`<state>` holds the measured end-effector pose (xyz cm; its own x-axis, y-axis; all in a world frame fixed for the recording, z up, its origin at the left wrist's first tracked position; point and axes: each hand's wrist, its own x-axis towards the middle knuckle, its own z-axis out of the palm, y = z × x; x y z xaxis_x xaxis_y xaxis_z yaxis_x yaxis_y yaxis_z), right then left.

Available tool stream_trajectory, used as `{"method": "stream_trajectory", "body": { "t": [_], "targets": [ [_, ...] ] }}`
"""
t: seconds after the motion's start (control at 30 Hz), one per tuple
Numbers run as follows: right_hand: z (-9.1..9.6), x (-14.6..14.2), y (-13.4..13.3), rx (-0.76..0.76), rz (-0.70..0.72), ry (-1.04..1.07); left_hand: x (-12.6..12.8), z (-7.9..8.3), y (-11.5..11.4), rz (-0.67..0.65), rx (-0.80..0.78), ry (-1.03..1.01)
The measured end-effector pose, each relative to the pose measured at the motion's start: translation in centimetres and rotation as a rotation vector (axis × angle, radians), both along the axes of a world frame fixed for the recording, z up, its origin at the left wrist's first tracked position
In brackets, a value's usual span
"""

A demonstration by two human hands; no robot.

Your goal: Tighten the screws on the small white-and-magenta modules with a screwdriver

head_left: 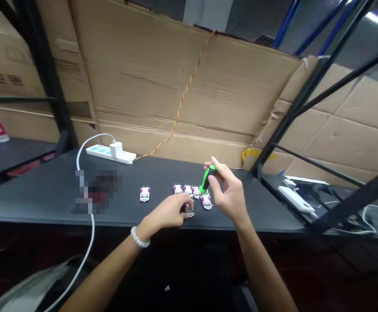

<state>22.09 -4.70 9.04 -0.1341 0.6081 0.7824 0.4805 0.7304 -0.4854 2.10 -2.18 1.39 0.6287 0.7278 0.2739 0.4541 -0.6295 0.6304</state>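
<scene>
My right hand (227,190) grips a green and black screwdriver (207,177) by its handle, with the shaft slanting down to the left. Close to the front edge of the dark tabletop, my left hand (172,210) has its fingers closed on a small white plug-like part (189,211). The screwdriver's tip is near that part; whether they touch I cannot tell. Just beyond my hands lie several similar white and purple parts with metal prongs, one of them (206,200) beside the screwdriver. Another such part (145,193) lies apart to the left.
At the back left is a white power strip (127,157) with a plugged-in charger (116,149); its white cable (93,242) runs over the front edge. A twisted red-yellow wire (184,97) climbs the cardboard (137,86). Black metal posts (282,125) flank the table (46,190).
</scene>
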Motion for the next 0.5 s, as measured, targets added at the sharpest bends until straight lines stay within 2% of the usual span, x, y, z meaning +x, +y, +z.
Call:
{"method": "stream_trajectory", "body": {
  "t": [0.07,0.23,0.4,0.5],
  "targets": [
    [0.1,0.1,-0.2,-0.002,0.021,-0.012,0.0,0.0,0.0,-0.003,-0.003,-0.008],
    [0.7,-0.2,-0.5,0.103,-0.182,-0.068,0.0,0.1,0.0,-0.01,-0.015,-0.02],
    [0.9,0.0,-0.2,-0.003,-0.026,-0.116,-0.1,0.1,0.0,-0.012,0.005,0.004],
    [1.0,-0.1,-0.2,0.019,-0.086,-0.11,-0.1,-0.1,0.1,-0.012,0.008,0.002]
  ]
}}
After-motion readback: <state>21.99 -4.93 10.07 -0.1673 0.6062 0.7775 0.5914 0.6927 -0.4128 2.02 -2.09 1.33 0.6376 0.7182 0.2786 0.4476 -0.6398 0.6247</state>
